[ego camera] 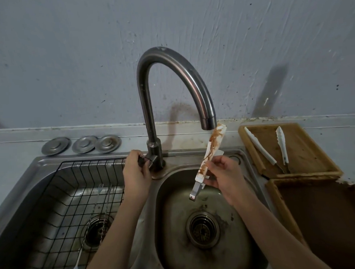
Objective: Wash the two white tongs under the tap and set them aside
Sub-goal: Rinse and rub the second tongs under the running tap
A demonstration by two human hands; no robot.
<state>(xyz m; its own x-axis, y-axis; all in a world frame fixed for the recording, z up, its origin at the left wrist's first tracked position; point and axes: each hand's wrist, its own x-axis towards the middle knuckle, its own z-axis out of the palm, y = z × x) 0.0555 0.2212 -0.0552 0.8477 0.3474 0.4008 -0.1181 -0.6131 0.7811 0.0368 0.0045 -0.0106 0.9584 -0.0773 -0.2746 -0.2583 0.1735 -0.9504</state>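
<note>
My right hand (222, 174) grips a white tongs (213, 144) smeared with brown sauce, its tip raised just under the tap spout (208, 122) and its metal end hanging over the right sink basin (170, 197). No water is visible from the spout. My left hand (135, 170) is curled around the dark tap handle (142, 160) at the base of the tap. A second white tongs (262, 147) lies spread open on the wooden board at the right.
A wooden board (302, 147) sits right of the sink, with a brown tray (322, 208) in front of it. The left basin holds a black wire rack (58, 204) with a long spoon (76, 263) and a fork. Three metal drain lids (83, 144) lie behind it.
</note>
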